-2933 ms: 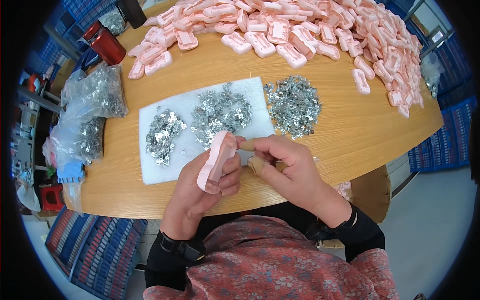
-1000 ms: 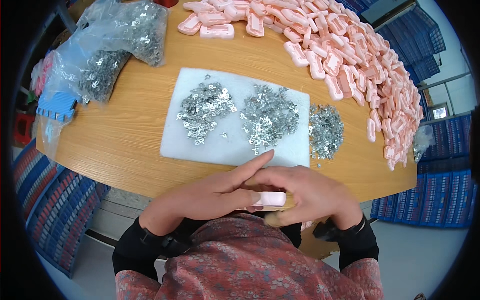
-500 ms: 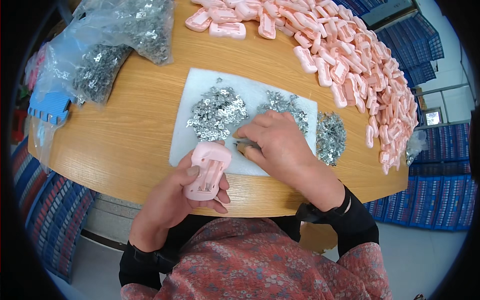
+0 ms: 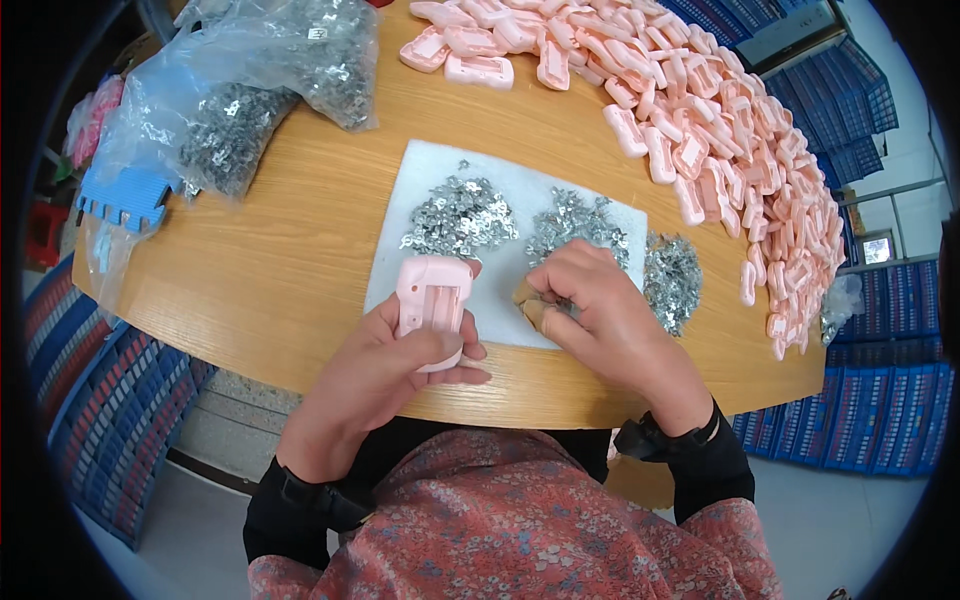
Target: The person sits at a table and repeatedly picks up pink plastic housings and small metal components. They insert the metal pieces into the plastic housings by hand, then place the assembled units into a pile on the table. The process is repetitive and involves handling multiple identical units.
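A pink plastic shell [image 4: 441, 293] with a long battery slot facing up is gripped in my left hand [image 4: 385, 365], the thumb pressed over its lower end. My right hand [image 4: 600, 305] hovers at the right part of a white foam sheet [image 4: 395, 240]. Its thumb and forefinger, wearing tan finger covers, are pinched together; whatever sits between them is too small or hidden to make out. Just beyond my hands, two heaps of small silver metal contact plates lie on the sheet, one at the left [image 4: 462, 215] and one at the right [image 4: 575, 222].
Another metal heap [image 4: 672, 280] lies on the wooden table [image 4: 290, 270] right of the sheet. Many pink shells [image 4: 690, 150] are piled along the far right. Clear bags of metal parts [image 4: 235, 130] and a blue foam piece [image 4: 122, 198] stand at the left. Blue trays [image 4: 130, 420] are stacked beyond the table.
My right hand has moved right, away from the left heap, toward the right one. My left thumb has slid down over the shell's slot, and the shell is turned more upright.
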The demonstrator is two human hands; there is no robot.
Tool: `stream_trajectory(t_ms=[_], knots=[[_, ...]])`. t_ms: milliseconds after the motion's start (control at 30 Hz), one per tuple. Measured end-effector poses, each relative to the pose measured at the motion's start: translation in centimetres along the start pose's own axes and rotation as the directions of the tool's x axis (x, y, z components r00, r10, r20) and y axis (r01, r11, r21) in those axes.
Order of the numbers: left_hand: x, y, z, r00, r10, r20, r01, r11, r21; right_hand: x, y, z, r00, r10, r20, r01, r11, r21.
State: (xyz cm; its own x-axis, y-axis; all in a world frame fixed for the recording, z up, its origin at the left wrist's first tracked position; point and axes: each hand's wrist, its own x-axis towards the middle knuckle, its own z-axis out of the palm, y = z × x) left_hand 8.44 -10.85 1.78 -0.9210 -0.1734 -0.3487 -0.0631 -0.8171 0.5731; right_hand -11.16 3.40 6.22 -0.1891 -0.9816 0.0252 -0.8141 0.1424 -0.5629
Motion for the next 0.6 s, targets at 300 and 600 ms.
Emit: stream_trajectory(t_ms=[300, 600], knots=[[2.6, -2.8, 3.9, 0.988, 0.130, -0.083, -0.102, 0.955, 0.278, -3.7, -0.4, -1.4, 1.000, -0.019, -0.012, 0.019, 1.000, 0.012], [4.2, -4.4, 5.4, 0.986, 0.157, -0.060, -0.145, 0.974, 0.171, -5.9, 0.5, -0.7, 0.956, 0.276, -0.098, -0.215, 0.890, 0.402]])
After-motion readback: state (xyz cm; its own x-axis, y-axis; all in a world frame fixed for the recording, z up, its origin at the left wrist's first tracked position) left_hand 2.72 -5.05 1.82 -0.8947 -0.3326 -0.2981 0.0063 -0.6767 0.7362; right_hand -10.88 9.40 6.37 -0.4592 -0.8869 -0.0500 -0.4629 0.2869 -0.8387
